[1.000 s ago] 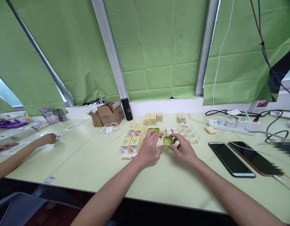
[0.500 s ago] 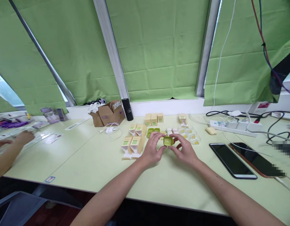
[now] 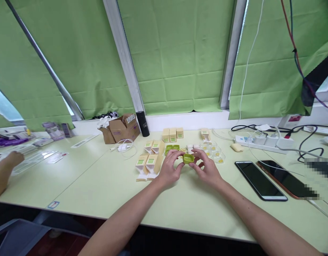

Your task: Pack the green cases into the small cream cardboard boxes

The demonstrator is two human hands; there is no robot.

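Between my two hands is a small green square cup (image 3: 188,158), held just above the table with its hollow facing up and slightly toward me. My left hand (image 3: 170,166) pinches its left side, and my right hand (image 3: 205,166) grips the right side with thumb and fingers. Behind my left hand lie more green square cups (image 3: 172,147). Left of that hand stand several open cream cartons (image 3: 151,161) with green labels. Past my right hand are small white pieces (image 3: 192,147) and a clear plastic tray (image 3: 215,153) with yellow spots in it.
Several closed cartons (image 3: 172,134) and one open carton (image 3: 205,134) stand farther back. A brown cardboard box (image 3: 123,128) and a black bottle (image 3: 143,123) are at the rear left. Two phones (image 3: 260,180) and a power strip (image 3: 259,142) lie right. A co-worker's hand (image 3: 14,158) is far left.
The green cup has tipped, so its outer front wall shows more and its inside less. Both my hands still hold it. The co-worker's hand has shifted left.
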